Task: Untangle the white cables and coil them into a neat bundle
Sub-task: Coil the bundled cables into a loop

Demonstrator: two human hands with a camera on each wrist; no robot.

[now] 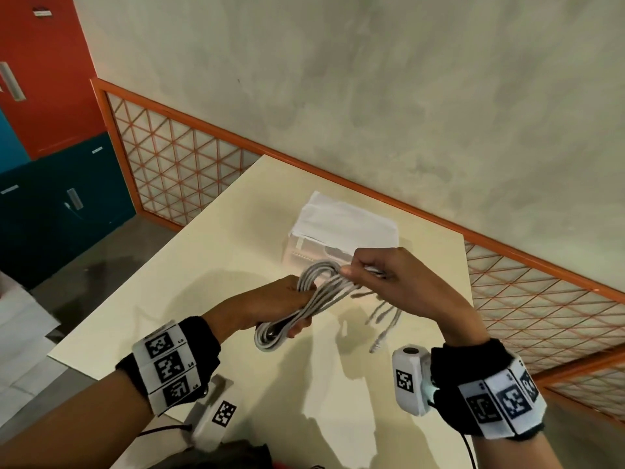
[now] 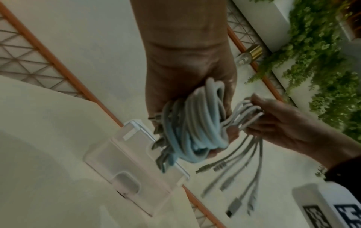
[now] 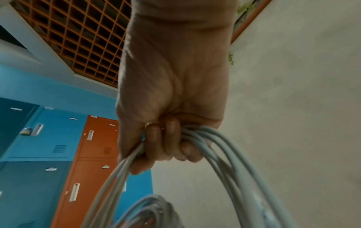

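Note:
A coil of white cables (image 1: 311, 299) (image 2: 195, 126) is held in the air above the cream table (image 1: 209, 252). My left hand (image 1: 274, 309) (image 2: 185, 86) grips the looped coil around its middle. My right hand (image 1: 382, 272) (image 2: 281, 121) (image 3: 166, 138) pinches the loose strands that lead out of the coil, fingers curled round them. Several cable ends with plugs (image 1: 385, 319) (image 2: 234, 185) dangle below the right hand. In the right wrist view the strands (image 3: 224, 162) arc down from the curled fingers.
A clear plastic box (image 1: 318, 252) (image 2: 132, 166) with white paper on top stands on the table just behind the hands. An orange lattice railing (image 1: 189, 157) runs along the far table edge against a plaster wall. Lockers (image 1: 44, 96) stand at the left.

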